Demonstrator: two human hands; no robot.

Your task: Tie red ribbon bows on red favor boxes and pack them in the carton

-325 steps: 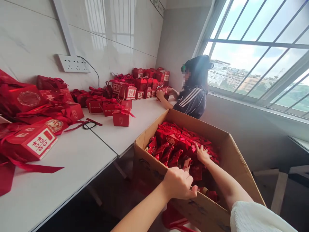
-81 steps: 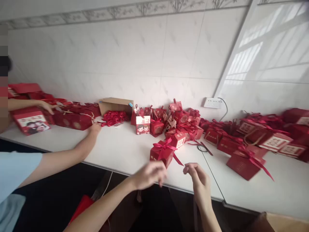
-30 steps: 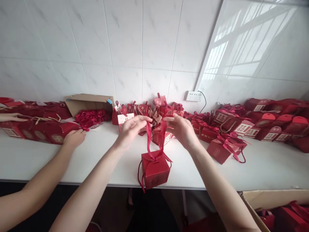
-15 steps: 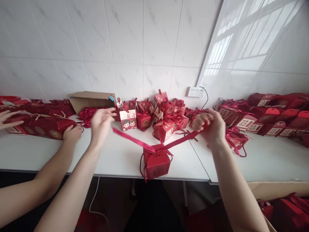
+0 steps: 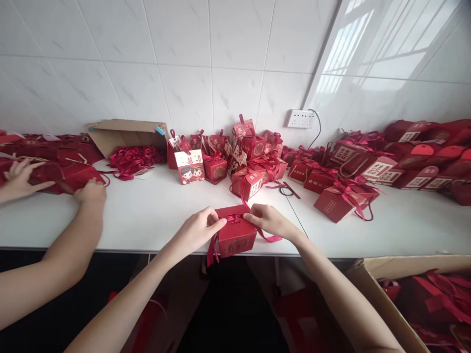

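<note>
A small red gift box point(image 5: 237, 243) stands at the table's front edge. A red satin ribbon point(image 5: 234, 218) passes through the slots in its lid, and its loose tails hang down both sides. My left hand point(image 5: 201, 226) pinches the ribbon at the left of the lid, thumb and forefinger together. At the right of the lid my right hand point(image 5: 270, 220) pinches the ribbon likewise, with one tail trailing beneath it. Behind the box sits a cluster of finished-looking red boxes with bows point(image 5: 248, 182).
A co-worker's hands point(image 5: 90, 190) rest on red boxes at the left. A cardboard box point(image 5: 127, 126) with loose ribbons lies near the wall. Scissors point(image 5: 286, 189) lie behind my right hand. More red boxes point(image 5: 336, 200) are at right; an open carton point(image 5: 371, 289) stands below.
Both my hands came down and inward from holding the ribbon ends stretched wide to the lid. The ribbon tails now hang loose. The view has tilted slightly downward.
</note>
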